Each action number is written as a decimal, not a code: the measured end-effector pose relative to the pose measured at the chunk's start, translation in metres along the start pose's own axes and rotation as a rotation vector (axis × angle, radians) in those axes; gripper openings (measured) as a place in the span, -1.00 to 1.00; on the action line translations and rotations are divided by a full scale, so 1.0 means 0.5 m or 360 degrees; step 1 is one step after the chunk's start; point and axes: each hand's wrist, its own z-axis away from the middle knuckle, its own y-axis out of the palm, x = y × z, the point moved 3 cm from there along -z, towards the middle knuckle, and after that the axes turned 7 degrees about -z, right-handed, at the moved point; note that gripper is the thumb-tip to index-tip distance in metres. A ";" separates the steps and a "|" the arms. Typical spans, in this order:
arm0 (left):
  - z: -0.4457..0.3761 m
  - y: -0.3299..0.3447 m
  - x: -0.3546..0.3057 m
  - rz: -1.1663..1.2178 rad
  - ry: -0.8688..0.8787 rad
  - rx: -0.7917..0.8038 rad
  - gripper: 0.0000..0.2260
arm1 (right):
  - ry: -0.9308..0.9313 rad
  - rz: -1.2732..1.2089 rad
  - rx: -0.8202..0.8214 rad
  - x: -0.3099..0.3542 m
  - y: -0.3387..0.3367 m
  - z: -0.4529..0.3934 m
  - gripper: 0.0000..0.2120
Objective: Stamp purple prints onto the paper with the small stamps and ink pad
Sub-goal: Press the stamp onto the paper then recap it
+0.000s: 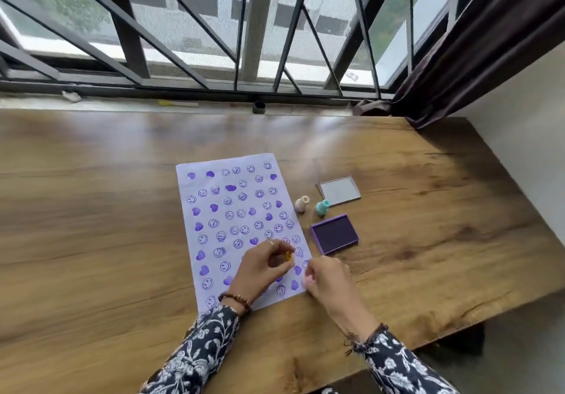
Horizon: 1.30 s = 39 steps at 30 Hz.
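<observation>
A white paper (214,198) covered with several purple smiley and heart prints lies on the wooden table (91,225). My left hand (263,266) hovers over the paper's lower right part, pinching a small yellow stamp (288,256). My right hand (325,280) rests at the paper's lower right edge, fingers curled; whether it holds anything is hidden. The open purple ink pad (334,234) sits to the right of the paper. A cream stamp (302,204) and a teal stamp (322,207) stand between the paper and the pad.
The ink pad's clear lid (339,191) lies behind the pad. A window with dark bars (214,42) runs along the table's far side, and a dark curtain (477,42) hangs at the right. The table's right edge (519,204) meets a white wall.
</observation>
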 end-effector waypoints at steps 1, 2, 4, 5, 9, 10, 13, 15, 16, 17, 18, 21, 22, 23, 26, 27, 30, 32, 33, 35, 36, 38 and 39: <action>0.000 0.000 0.000 0.0005 -0.0010 -0.0009 -0.81 | -0.0013 0.0007 0.0035 -0.001 -0.002 -0.006 -0.95; 0.000 0.001 0.000 0.0005 -0.0017 -0.0018 -0.82 | -0.0027 0.0016 0.0070 -0.002 -0.004 -0.009 -0.95; 0.001 0.002 0.001 0.0021 -0.0023 -0.0032 -0.83 | -0.0056 0.0044 0.0134 -0.002 -0.007 -0.014 -0.94; 0.001 0.002 0.001 0.0021 -0.0022 -0.0037 -0.83 | -0.0072 0.0053 0.0164 -0.002 -0.009 -0.016 -0.94; -0.001 0.002 -0.003 -0.0007 -0.0007 -0.0046 -0.83 | -0.0138 0.0070 0.0212 0.005 -0.015 -0.019 -0.95; -0.001 0.001 -0.004 -0.0009 0.0000 -0.0045 -0.83 | -0.0147 0.0070 0.0194 0.005 -0.015 -0.017 -0.95; -0.002 0.000 -0.005 0.0021 -0.0012 -0.0029 -0.83 | -0.0177 0.0044 0.0117 0.003 -0.013 -0.006 -0.96; -0.002 -0.002 -0.007 0.0061 -0.0042 0.0014 -0.83 | -0.0188 -0.0062 0.0059 -0.002 -0.010 0.007 -0.95; -0.003 -0.004 -0.009 0.0079 -0.0061 0.0032 -0.82 | -0.0192 -0.0137 0.0018 -0.005 -0.011 0.014 -0.95; -0.004 -0.006 -0.010 0.0101 -0.0086 0.0041 -0.82 | -0.0198 -0.0218 -0.0024 -0.011 -0.011 0.024 -0.93; -0.004 -0.008 -0.011 0.0131 -0.0118 0.0039 -0.81 | -0.0208 -0.0298 -0.0062 -0.018 -0.009 0.035 -0.91; -0.004 -0.014 -0.014 0.0190 -0.0199 0.0019 -0.80 | -0.0022 -0.0684 -0.0245 -0.046 -0.005 0.063 -0.92; -0.005 -0.016 -0.016 0.0193 -0.0217 0.0014 -0.81 | 0.0128 -0.0939 -0.0327 -0.056 -0.002 0.067 -0.94; -0.004 -0.017 -0.017 0.0216 -0.0237 0.0001 -0.82 | 0.0269 -0.1215 -0.0409 -0.063 0.000 0.071 -0.93; 0.000 -0.015 -0.027 0.0306 -0.0298 -0.0019 -0.85 | 0.0446 -0.1872 -0.0604 -0.066 0.003 0.074 -0.92; 0.003 -0.011 -0.032 0.0351 -0.0320 -0.0010 -0.86 | 0.0427 -0.1975 -0.0613 -0.063 -0.001 0.075 -0.89; 0.011 0.010 -0.050 0.0632 -0.0380 0.0042 -0.86 | 0.0277 -0.2037 -0.0510 -0.043 -0.014 0.072 -0.86; 0.015 0.024 -0.062 0.0743 -0.0391 0.0084 -0.85 | 0.0204 -0.1951 -0.0491 -0.035 -0.025 0.068 -0.87; 0.015 0.029 -0.068 0.0762 -0.0389 0.0099 -0.86 | 0.0179 -0.1908 -0.0494 -0.032 -0.031 0.067 -0.87; 0.013 0.034 -0.077 0.0763 -0.0379 0.0103 -0.87 | 0.0140 -0.1847 -0.0501 -0.028 -0.044 0.065 -0.87; 0.012 0.035 -0.081 0.0760 -0.0377 0.0099 -0.88 | 0.0117 -0.1828 -0.0501 -0.025 -0.051 0.064 -0.86; 0.009 0.037 -0.086 0.0764 -0.0383 0.0098 -0.89 | 0.0062 -0.1793 -0.0509 -0.023 -0.063 0.063 -0.80; 0.008 0.038 -0.088 0.0774 -0.0386 0.0101 -0.89 | 0.0045 -0.1777 -0.0512 -0.023 -0.067 0.062 -0.78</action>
